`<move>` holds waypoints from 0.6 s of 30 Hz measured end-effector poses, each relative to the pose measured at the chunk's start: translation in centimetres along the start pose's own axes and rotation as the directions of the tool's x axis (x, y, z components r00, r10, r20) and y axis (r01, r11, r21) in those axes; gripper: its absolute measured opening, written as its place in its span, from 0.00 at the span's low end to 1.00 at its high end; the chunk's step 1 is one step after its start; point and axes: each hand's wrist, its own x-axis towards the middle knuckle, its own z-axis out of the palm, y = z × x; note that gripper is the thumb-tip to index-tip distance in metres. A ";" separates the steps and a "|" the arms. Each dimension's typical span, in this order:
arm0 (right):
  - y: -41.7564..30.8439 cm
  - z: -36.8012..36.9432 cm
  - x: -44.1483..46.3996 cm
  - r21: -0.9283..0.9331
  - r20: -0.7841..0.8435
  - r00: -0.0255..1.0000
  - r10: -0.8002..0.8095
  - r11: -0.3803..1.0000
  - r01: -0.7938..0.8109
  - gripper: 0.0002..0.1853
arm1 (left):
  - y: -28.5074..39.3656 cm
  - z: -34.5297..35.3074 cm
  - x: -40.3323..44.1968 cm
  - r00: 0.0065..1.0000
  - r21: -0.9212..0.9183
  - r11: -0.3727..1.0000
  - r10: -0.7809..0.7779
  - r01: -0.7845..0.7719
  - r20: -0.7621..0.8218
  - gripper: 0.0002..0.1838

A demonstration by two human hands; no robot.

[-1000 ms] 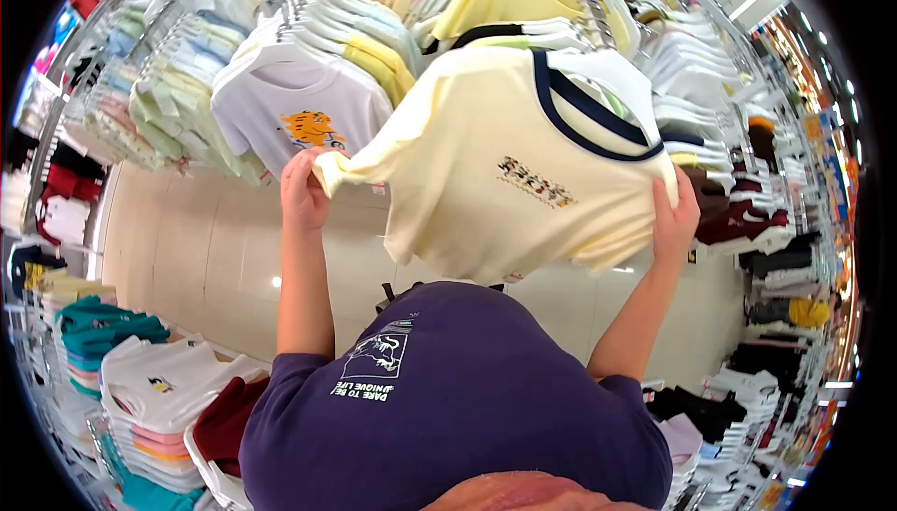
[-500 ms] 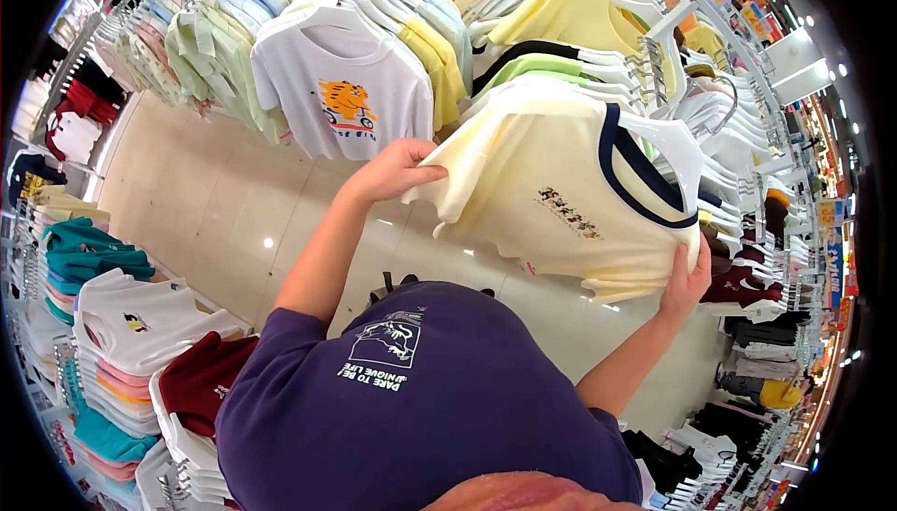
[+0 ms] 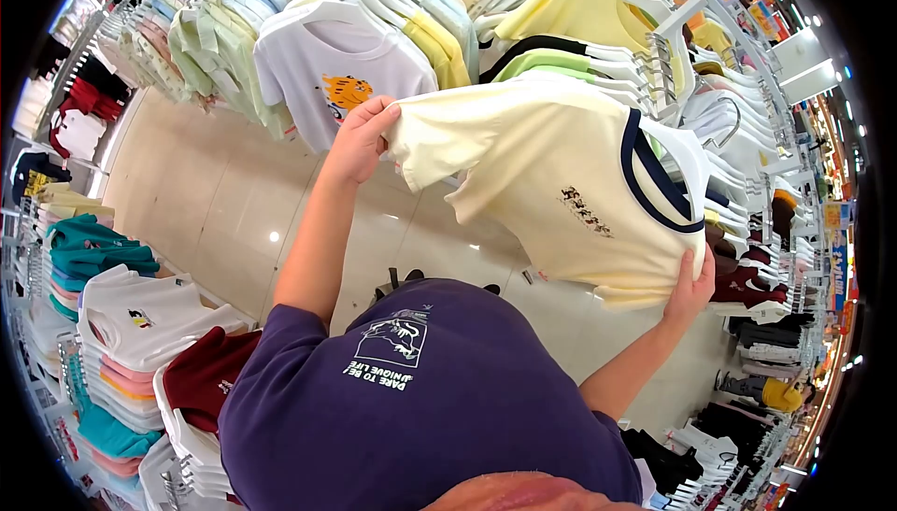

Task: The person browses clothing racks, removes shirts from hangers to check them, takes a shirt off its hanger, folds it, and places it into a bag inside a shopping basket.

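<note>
The cream short-sleeved fabric T-shirt with a navy collar band (image 3: 533, 175) is on a white plastic hanger (image 3: 690, 158), ahead and slightly right of the wearer's purple printed fabric T-shirt (image 3: 448, 418). The left hand (image 3: 363, 142), ahead and left of the purple T-shirt, pinches the cream sleeve's end between thumb and fingers; the right hand (image 3: 690, 289), ahead and right of it, grips the opposite side below the collar, thumb in front (fingers partly hidden; pressure cannot be told). A white cotton-look T-shirt with an orange cartoon print (image 3: 327, 49) hangs ahead of the purple T-shirt, beyond the left hand.
</note>
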 end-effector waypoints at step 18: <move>0.0 0.8 -0.6 0.115 0.051 0.997 0.055 0.992 -0.061 0.18 | 1.0 -0.4 -0.8 0.994 -0.020 0.995 0.097 -0.098 -0.041 0.07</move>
